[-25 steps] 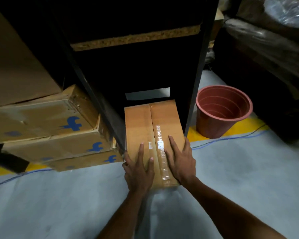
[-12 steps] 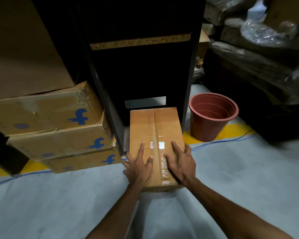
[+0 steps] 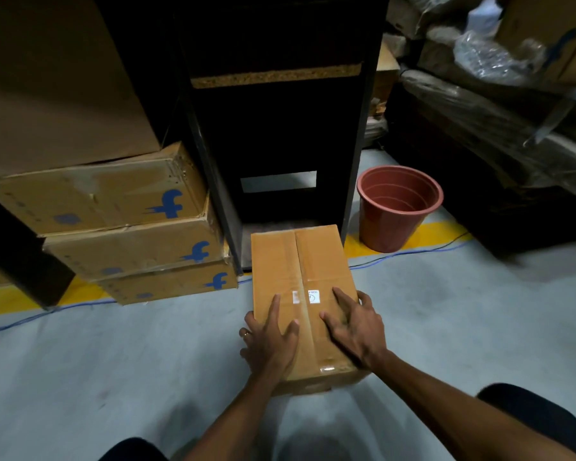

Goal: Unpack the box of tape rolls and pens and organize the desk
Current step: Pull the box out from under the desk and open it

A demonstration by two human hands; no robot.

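Cardboard box (image 3: 300, 277), taped shut along the centre seam, sits on the grey floor (image 3: 113, 361) with its far end just at the dark shelf unit (image 3: 280, 128). Left hand (image 3: 270, 344) and right hand (image 3: 353, 331) are laid flat on the lid, fingers spread, nothing gripped. Walls are judged stiff, the tape strip slick; weight cannot be told. Hold is best taken at the side edges or under the near end. Contents are hidden, label is unreadable, near face is blurred.
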